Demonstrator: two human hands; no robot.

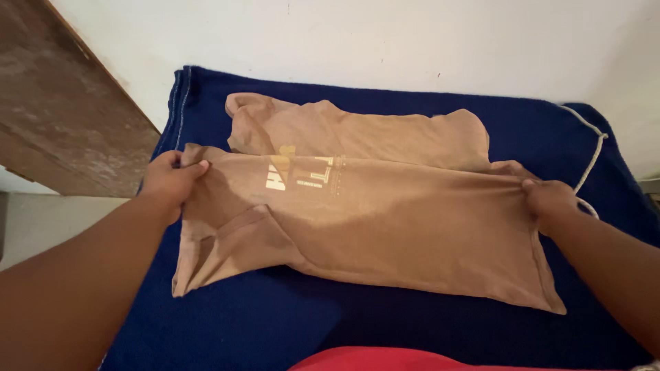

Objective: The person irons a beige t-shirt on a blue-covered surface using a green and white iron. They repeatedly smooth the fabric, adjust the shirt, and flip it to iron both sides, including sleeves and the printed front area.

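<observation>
Tan cotton t-shirt, folded lengthwise, lies across a navy blanket; pale gold and white block print near its 11 o'clock corner. Left hand pinches the fold at 9 o'clock, right hand grips it at 3 o'clock, cloth taut between. White cord beyond right hand.

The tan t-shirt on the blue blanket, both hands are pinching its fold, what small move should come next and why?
Probably carry the pinched fold forward over the far half. The left hand and right hand each grip an end of the tan t-shirt along one crease, and the far part still lies uncovered on the blue blanket, so the fold looks half done.
</observation>
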